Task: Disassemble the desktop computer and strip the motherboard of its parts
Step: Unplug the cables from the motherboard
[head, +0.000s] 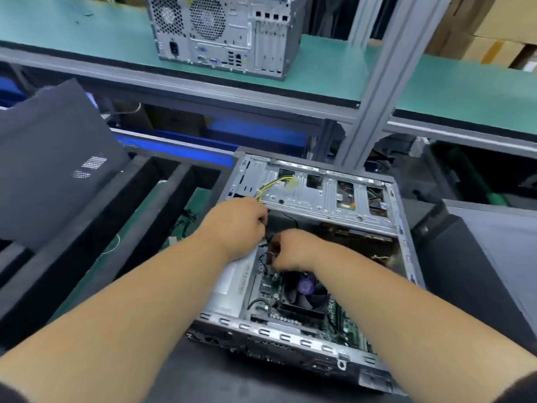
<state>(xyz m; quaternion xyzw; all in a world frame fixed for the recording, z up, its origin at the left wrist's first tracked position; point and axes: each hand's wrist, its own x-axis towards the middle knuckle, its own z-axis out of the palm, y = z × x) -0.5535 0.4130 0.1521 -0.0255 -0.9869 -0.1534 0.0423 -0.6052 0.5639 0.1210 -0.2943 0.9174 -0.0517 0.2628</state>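
1. Open grey metal desktop computer case lies on its side on the dark bench, centre-right, side panel off, inside facing up.
2. Green motherboard sits in the near part of the case; black CPU cooler fan with a purple hub label is on it, just near of the right hand.
3. Silver metal drive cage spans the far part of the case.
4. Left hand is over the left edge of the case, fingers curled tight round a bundle of yellow and black wires; the wires run up and far-right to a pale plastic connector lying over the drive cage.
5. Right hand is inside the case, just right of the left hand, fingers curled down onto dark cabling above the motherboard; what exactly it grips is blurred, cannot tell.
6. Both forearms are bare and come in from the near edge.
7. Second grey tower computer case stands upright on the green-topped shelf at far centre, rear ports and fan grilles facing the camera.
8. Dark flat case panel leans tilted at left, with a small vent grille patch.
9. Another dark grey panel is at right of the open case.
10. Cardboard boxes are stacked at far right.
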